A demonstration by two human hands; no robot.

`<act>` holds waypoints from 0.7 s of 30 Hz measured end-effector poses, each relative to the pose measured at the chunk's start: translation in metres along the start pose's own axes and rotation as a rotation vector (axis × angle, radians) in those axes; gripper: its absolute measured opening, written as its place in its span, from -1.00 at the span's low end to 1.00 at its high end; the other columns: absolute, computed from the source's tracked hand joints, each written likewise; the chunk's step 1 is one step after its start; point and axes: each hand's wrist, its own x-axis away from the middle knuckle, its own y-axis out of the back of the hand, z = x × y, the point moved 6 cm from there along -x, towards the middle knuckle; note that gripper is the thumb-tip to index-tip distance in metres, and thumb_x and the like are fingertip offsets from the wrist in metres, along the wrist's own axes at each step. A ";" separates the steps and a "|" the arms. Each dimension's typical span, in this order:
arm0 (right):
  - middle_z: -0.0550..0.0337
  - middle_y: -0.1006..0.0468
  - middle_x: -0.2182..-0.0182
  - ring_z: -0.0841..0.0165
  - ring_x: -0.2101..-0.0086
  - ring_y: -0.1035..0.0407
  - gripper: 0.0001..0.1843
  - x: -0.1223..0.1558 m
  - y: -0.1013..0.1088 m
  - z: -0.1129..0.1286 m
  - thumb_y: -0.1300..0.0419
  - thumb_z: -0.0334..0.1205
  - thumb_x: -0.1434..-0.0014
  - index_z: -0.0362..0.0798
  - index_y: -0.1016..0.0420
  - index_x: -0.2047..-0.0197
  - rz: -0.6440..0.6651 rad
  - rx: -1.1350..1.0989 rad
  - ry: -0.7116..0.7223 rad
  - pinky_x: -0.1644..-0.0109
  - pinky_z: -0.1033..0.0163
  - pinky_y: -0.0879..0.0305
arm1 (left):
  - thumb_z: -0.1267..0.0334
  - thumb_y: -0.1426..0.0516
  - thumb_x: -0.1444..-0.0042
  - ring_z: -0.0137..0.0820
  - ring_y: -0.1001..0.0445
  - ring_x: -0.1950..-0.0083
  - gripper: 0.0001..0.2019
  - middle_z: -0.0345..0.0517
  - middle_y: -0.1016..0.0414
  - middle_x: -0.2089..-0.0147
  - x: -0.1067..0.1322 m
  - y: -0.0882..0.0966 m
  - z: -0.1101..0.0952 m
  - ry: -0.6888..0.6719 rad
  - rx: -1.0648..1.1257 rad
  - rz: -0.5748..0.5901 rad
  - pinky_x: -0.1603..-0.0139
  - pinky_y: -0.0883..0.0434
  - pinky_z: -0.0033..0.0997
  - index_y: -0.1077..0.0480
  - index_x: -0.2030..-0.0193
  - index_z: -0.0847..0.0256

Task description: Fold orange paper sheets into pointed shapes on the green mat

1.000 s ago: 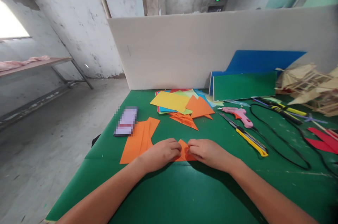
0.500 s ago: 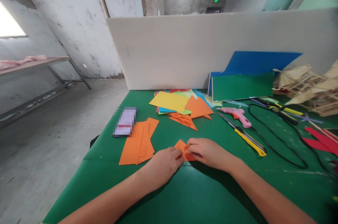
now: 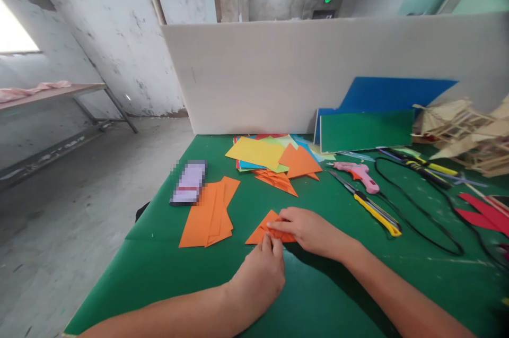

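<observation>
A folded orange paper (image 3: 260, 228), triangular in outline, lies on the green table in front of me. My left hand (image 3: 264, 263) is closed at its near edge, fingertips pinching the fold from below. From the right, my right hand (image 3: 304, 229) grips the paper's right part, its index finger stretched over the middle. That hand covers the right corner, and its thumb is hidden. Left of my hands is a fan of flat orange paper sheets (image 3: 210, 216). Beyond them lie several folded orange triangles (image 3: 276, 181) and a larger orange folded piece (image 3: 298, 162).
A phone (image 3: 190, 183) touches the orange sheets. Coloured papers (image 3: 254, 152) are stacked at the back. To the right lie a pink glue gun (image 3: 360, 173), a yellow utility knife (image 3: 376, 213) and a black cable (image 3: 421, 226). Green board (image 3: 366, 131) and wooden models (image 3: 469, 131) stand behind.
My left hand has drawn back toward me and turned, uncovering the paper's left corner. My right index finger has stretched out left across the paper.
</observation>
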 end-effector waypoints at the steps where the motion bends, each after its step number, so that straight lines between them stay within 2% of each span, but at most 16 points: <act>1: 0.11 -0.41 0.28 0.31 0.29 -0.25 -0.57 -0.001 -0.001 0.000 0.04 -0.36 -0.31 0.10 -0.35 -0.19 0.013 0.001 0.002 0.33 0.28 -0.08 | 0.43 -0.07 -0.05 -0.11 -0.52 0.06 -0.63 0.26 -0.49 -0.01 -0.001 0.002 0.000 0.002 -0.008 -0.020 0.31 -0.48 -0.35 -0.48 -0.01 0.42; 6: 0.13 -0.39 0.27 0.31 0.30 -0.21 -0.42 -0.006 -0.003 0.004 0.02 -0.46 -0.22 0.19 -0.24 -0.25 0.060 0.025 0.017 0.34 0.28 -0.03 | 0.44 -0.08 -0.01 -0.08 -0.53 0.09 -0.62 0.28 -0.51 0.04 -0.002 0.004 0.001 0.010 -0.026 -0.042 0.40 -0.46 -0.37 -0.50 0.02 0.42; 14: 0.10 -0.40 0.18 0.30 0.30 -0.23 -0.40 -0.011 -0.004 0.013 0.01 -0.45 -0.19 0.21 -0.22 -0.26 0.066 0.154 0.002 0.33 0.25 0.02 | 0.45 -0.06 -0.02 -0.09 -0.54 0.18 -0.63 0.35 -0.50 0.12 -0.003 0.000 0.000 0.008 -0.056 -0.048 0.51 -0.39 -0.38 -0.47 0.02 0.50; 17: 0.12 -0.41 0.21 0.30 0.31 -0.22 -0.46 -0.011 0.000 0.012 0.01 -0.40 -0.23 0.24 -0.27 -0.22 0.056 0.164 -0.008 0.35 0.25 0.05 | 0.46 -0.06 -0.03 -0.10 -0.54 0.24 -0.64 0.36 -0.50 0.17 -0.004 -0.001 0.000 0.005 -0.056 -0.060 0.57 -0.36 -0.40 -0.47 0.03 0.52; 21: 0.14 -0.39 0.37 0.32 0.36 -0.20 -0.63 -0.004 0.007 0.002 0.02 -0.30 -0.30 0.18 -0.46 -0.06 0.037 0.189 -0.042 0.41 0.23 0.12 | 0.47 -0.05 -0.04 -0.16 -0.54 0.30 -0.65 0.32 -0.51 0.21 -0.005 0.000 0.001 -0.014 -0.030 -0.062 0.62 -0.32 -0.44 -0.47 0.04 0.52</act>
